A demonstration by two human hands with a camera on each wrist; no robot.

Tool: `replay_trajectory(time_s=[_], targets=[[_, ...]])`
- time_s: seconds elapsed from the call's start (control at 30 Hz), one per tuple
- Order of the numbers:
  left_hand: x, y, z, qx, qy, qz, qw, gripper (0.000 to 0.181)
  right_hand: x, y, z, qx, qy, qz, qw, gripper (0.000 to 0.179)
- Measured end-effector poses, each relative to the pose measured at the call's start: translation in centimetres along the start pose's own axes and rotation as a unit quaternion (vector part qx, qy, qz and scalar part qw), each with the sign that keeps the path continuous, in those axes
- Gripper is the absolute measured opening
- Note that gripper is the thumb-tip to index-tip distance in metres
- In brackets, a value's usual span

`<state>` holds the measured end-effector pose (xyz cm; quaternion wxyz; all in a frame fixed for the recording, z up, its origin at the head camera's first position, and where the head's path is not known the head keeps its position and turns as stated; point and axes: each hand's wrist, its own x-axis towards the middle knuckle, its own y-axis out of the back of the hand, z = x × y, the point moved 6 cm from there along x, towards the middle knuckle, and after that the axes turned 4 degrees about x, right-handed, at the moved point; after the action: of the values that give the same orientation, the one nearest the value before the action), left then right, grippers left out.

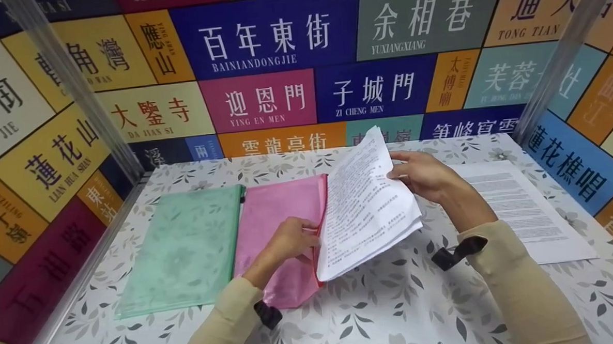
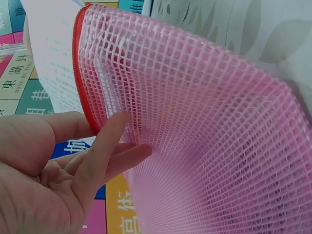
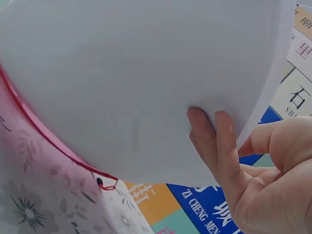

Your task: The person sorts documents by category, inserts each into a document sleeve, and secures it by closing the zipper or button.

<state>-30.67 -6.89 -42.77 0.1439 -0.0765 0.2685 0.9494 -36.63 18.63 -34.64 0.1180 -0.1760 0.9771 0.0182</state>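
Observation:
My left hand pinches the red-zippered edge of a pink mesh zip pouch. In the left wrist view, fingers lie against the mesh, with another digit at the red zipper. The right hand grips the right edge of a sheaf of printed paper, tilted up from the table. Its left edge meets the pouch's zippered opening; how far the paper reaches inside is hidden. In the right wrist view, fingers press the blank back of the paper.
A green zip pouch lies flat left of the pink one. More printed sheets rest at the right, partly behind the right forearm. The leaf-patterned table meets sign-covered walls at the back and sides.

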Motion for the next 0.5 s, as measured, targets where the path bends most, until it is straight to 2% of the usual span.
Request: replay_trajectory(time_s=[0.27,0.5], targets=[[0.0,-0.8,0.3,0.008,-0.012,0.006,0.9999,0.039,0.0,-0.5,0.3,0.042,0.003,-0.001,0.9991,0.069],[-0.1,-0.6,0.5,0.017,-0.021,0.030,0.9992,0.037,0.0,-0.7,1.2,0.032,0.018,-0.003,0.9993,0.068]])
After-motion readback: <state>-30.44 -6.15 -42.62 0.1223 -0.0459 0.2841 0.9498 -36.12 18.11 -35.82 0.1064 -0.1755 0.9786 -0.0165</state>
